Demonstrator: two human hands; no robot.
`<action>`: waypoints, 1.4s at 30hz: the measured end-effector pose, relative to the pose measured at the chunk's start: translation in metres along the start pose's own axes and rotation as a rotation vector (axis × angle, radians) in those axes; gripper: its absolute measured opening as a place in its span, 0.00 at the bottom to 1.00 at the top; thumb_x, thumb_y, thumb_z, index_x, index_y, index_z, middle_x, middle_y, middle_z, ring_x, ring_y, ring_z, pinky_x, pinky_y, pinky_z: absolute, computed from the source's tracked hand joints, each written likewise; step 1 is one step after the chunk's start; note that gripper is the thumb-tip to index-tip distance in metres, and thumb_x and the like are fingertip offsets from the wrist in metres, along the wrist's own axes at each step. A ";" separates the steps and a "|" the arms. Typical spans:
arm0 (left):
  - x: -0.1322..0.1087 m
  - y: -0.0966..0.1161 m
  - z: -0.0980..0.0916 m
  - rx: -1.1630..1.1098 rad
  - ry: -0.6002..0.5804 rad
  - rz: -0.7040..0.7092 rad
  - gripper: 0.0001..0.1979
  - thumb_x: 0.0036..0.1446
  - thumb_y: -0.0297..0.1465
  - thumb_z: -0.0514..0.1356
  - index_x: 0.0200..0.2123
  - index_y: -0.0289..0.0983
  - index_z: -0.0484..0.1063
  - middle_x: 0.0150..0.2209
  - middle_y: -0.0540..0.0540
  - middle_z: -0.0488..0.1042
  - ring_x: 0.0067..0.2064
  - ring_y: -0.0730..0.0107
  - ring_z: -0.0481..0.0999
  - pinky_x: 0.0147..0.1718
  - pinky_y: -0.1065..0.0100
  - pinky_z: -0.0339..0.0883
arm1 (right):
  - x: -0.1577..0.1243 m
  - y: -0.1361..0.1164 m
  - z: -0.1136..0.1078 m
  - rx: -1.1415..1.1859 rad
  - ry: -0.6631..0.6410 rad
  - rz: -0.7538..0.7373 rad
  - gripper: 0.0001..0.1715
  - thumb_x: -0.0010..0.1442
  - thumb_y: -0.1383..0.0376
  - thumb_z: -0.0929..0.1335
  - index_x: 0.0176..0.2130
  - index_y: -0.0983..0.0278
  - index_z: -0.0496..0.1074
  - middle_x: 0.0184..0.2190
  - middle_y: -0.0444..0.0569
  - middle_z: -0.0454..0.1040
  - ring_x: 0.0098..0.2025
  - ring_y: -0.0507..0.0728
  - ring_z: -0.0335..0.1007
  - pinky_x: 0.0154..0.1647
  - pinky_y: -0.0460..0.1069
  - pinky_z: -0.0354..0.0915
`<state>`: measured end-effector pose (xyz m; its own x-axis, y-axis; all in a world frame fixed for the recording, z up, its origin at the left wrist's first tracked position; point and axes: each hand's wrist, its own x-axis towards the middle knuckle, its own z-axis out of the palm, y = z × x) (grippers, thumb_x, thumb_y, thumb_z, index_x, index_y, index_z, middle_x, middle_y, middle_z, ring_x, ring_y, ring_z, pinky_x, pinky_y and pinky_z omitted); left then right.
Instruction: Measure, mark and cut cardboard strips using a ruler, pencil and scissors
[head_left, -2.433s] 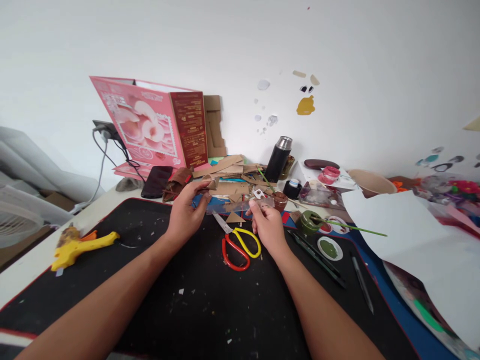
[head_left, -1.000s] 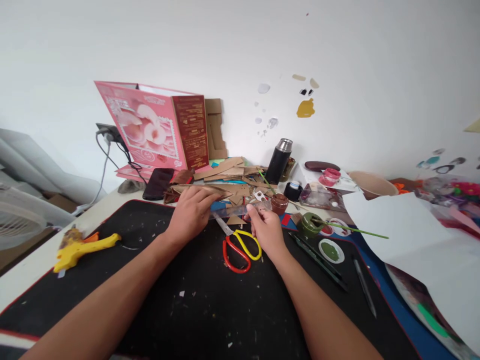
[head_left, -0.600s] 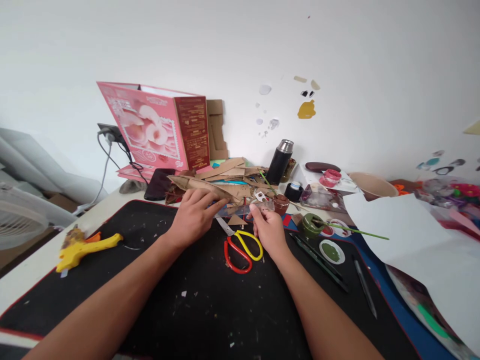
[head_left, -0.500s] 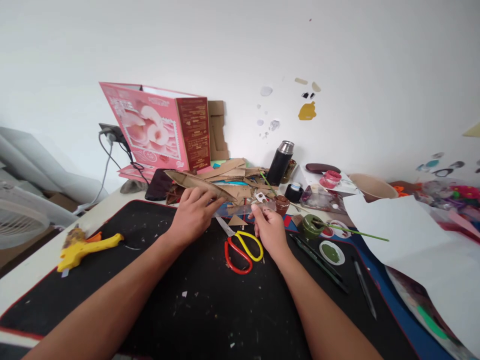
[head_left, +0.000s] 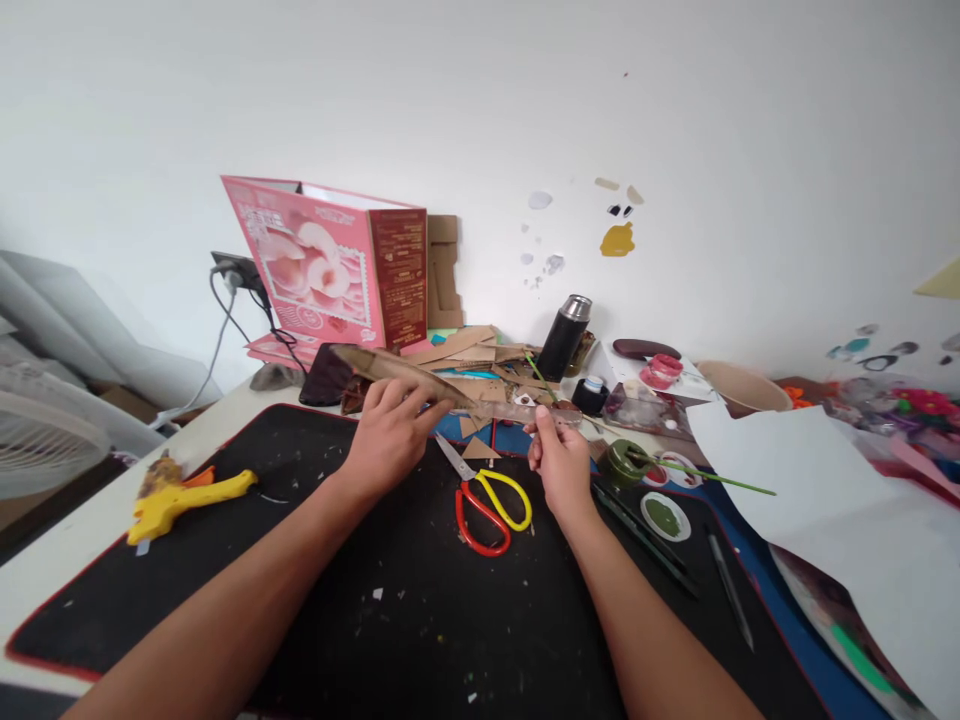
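Observation:
My left hand (head_left: 394, 430) is closed on a long, pointed piece of brown cardboard (head_left: 401, 372), raised and tilted above the mat. Its fingertips hide the cardboard's lower edge. My right hand (head_left: 559, 455) pinches a narrow see-through strip (head_left: 506, 410) between thumb and fingers. The strip runs left toward the cardboard; whether it is a ruler or tape, I cannot tell. Between and below both hands lie scissors (head_left: 484, 510) with one red and one yellow handle loop, blades pointing away. A small cardboard triangle (head_left: 480, 449) rests by the blades.
A yellow glue gun (head_left: 191, 495) lies left on the black mat (head_left: 390, 620). Cardboard scraps (head_left: 465, 350), a black flask (head_left: 564, 338) and a pink box (head_left: 322, 260) stand behind. To the right are a green paint jar (head_left: 624, 462), its lid (head_left: 665, 517), pens and white paper (head_left: 810, 470).
My right hand has moved slightly right, and more of the see-through strip lies beyond its thumb. My left hand still holds the cardboard. The whole view has shifted a little.

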<state>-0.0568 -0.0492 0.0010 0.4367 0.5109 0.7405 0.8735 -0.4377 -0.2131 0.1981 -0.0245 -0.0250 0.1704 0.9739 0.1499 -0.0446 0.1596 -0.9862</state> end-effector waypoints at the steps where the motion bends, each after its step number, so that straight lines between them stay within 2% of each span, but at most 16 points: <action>1: 0.001 0.001 0.000 -0.005 0.000 0.021 0.19 0.65 0.20 0.61 0.54 0.41 0.82 0.46 0.42 0.84 0.51 0.50 0.72 0.50 0.51 0.63 | 0.001 0.001 0.000 0.009 0.010 0.003 0.39 0.57 0.30 0.73 0.26 0.62 0.74 0.13 0.38 0.63 0.14 0.50 0.59 0.16 0.46 0.54; 11: 0.001 0.011 -0.001 -0.091 -0.066 0.137 0.17 0.66 0.21 0.59 0.50 0.42 0.83 0.47 0.41 0.82 0.53 0.50 0.73 0.52 0.52 0.66 | -0.002 0.004 0.001 -0.006 -0.007 0.017 0.37 0.60 0.32 0.73 0.28 0.62 0.74 0.13 0.38 0.62 0.14 0.51 0.59 0.16 0.47 0.55; 18: 0.000 0.013 -0.001 -0.134 -0.100 0.122 0.17 0.67 0.22 0.60 0.51 0.44 0.83 0.48 0.41 0.83 0.56 0.50 0.73 0.54 0.51 0.67 | -0.002 0.005 0.001 -0.045 -0.027 -0.005 0.37 0.61 0.32 0.72 0.28 0.62 0.75 0.13 0.38 0.62 0.14 0.51 0.59 0.17 0.47 0.56; 23: -0.001 0.011 0.002 -0.138 -0.076 0.124 0.17 0.67 0.21 0.60 0.50 0.43 0.83 0.48 0.42 0.83 0.55 0.50 0.74 0.54 0.52 0.66 | -0.004 0.003 0.002 -0.066 -0.052 -0.013 0.37 0.62 0.32 0.71 0.28 0.62 0.74 0.13 0.38 0.62 0.15 0.51 0.60 0.17 0.47 0.56; 25: -0.001 0.002 0.002 -0.142 -0.040 0.055 0.17 0.68 0.22 0.59 0.51 0.44 0.83 0.48 0.43 0.84 0.55 0.50 0.73 0.55 0.50 0.65 | -0.004 0.002 0.001 -0.065 -0.051 -0.010 0.37 0.62 0.32 0.71 0.28 0.62 0.74 0.13 0.38 0.62 0.14 0.51 0.60 0.17 0.47 0.55; 28: -0.002 -0.019 0.000 -0.114 0.095 -0.195 0.15 0.70 0.25 0.60 0.51 0.45 0.84 0.48 0.42 0.84 0.54 0.48 0.72 0.54 0.47 0.64 | -0.002 0.002 0.000 -0.039 -0.031 -0.016 0.37 0.62 0.32 0.71 0.28 0.62 0.74 0.13 0.38 0.63 0.15 0.51 0.59 0.18 0.47 0.55; 30: -0.003 -0.032 -0.001 -0.095 0.152 -0.294 0.14 0.71 0.28 0.60 0.51 0.46 0.84 0.49 0.41 0.84 0.54 0.46 0.72 0.55 0.45 0.64 | 0.000 0.003 -0.001 -0.019 -0.021 -0.021 0.36 0.63 0.33 0.71 0.29 0.62 0.74 0.13 0.39 0.63 0.15 0.52 0.60 0.18 0.47 0.55; 32: -0.004 -0.037 -0.001 -0.085 0.133 -0.308 0.14 0.72 0.29 0.59 0.51 0.47 0.84 0.49 0.41 0.84 0.55 0.45 0.72 0.55 0.44 0.64 | 0.001 0.004 -0.001 -0.001 -0.019 -0.012 0.36 0.63 0.33 0.71 0.29 0.61 0.74 0.13 0.39 0.63 0.15 0.52 0.59 0.18 0.48 0.55; 38: -0.005 -0.028 0.003 -0.043 -0.070 -0.197 0.16 0.70 0.28 0.58 0.52 0.46 0.84 0.47 0.41 0.85 0.53 0.43 0.73 0.52 0.43 0.64 | 0.001 -0.007 0.001 0.044 -0.032 0.018 0.36 0.62 0.32 0.70 0.27 0.60 0.71 0.13 0.38 0.61 0.15 0.52 0.59 0.16 0.47 0.54; 40: -0.004 -0.030 0.000 -0.037 -0.097 -0.187 0.16 0.70 0.28 0.58 0.53 0.46 0.84 0.48 0.41 0.85 0.53 0.43 0.74 0.52 0.43 0.65 | 0.000 -0.012 0.001 0.038 -0.081 0.041 0.37 0.61 0.31 0.70 0.26 0.59 0.70 0.13 0.38 0.60 0.15 0.51 0.59 0.16 0.47 0.52; 42: -0.001 -0.038 -0.006 -0.012 -0.075 -0.221 0.17 0.71 0.29 0.58 0.55 0.46 0.83 0.48 0.40 0.85 0.52 0.43 0.74 0.52 0.42 0.65 | -0.003 -0.016 0.002 0.026 -0.198 0.085 0.37 0.60 0.31 0.70 0.25 0.60 0.71 0.12 0.37 0.60 0.14 0.51 0.58 0.16 0.47 0.51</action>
<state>-0.0921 -0.0378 0.0123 0.2500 0.6485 0.7190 0.9474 -0.3172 -0.0433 0.1963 -0.0298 -0.0095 -0.0320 0.9963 0.0797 -0.0767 0.0770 -0.9941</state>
